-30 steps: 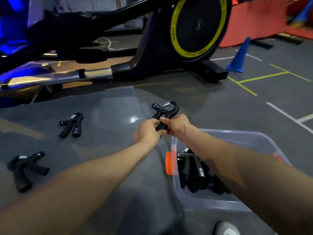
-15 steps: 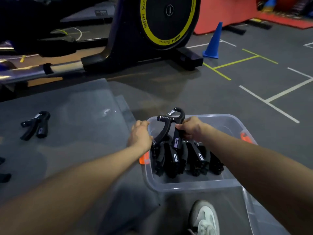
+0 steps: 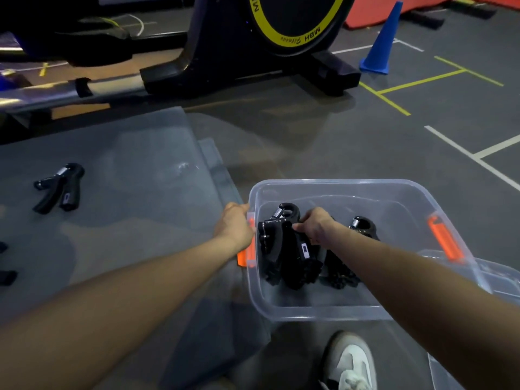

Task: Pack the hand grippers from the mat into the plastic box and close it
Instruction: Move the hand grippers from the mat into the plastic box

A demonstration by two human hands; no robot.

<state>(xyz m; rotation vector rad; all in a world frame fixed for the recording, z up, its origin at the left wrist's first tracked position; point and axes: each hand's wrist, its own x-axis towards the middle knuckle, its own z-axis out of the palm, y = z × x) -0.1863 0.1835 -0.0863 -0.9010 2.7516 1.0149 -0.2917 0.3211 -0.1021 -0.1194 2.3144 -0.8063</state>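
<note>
- Head view shows my right hand [image 3: 315, 228] down inside the plastic box [image 3: 394, 192], fingers curled round the top of the hand gripper [image 3: 284, 220] I am setting in. It stands spring-end up, at the left end of the row of grippers already packed [image 3: 337, 266].
- My left hand [image 3: 235, 228] is just left of that, on the box's left rim above the orange latch [image 3: 246, 256]. Its fingertips are hidden, so I cannot tell whether they hook the rim or only press it. I judge it is steadying the box.
- Far out to the left of my left hand, one gripper on the mat [image 3: 57, 188] lies flat, handles splayed. Dark shapes at the left edge of the mat [image 3: 126, 235] may be more; too cropped to tell.
- These look like hard plastic and steel: stiff, moderately light, not fragile, I'd guess. Ribbed handles should give good purchase. The spring loop is smooth and rounder, so less sure.
- Best hold, I think, is across both handles near the pivot, so they cannot spring apart or snag a neighbour.
- By my right forearm lies a clear sheet, probably the lid [image 3: 495, 280]. It looks thin and likely flexes; I would take it by the edges.
- Beyond the box: an exercise machine [image 3: 253, 38] and a blue cone [image 3: 380, 43].
</note>
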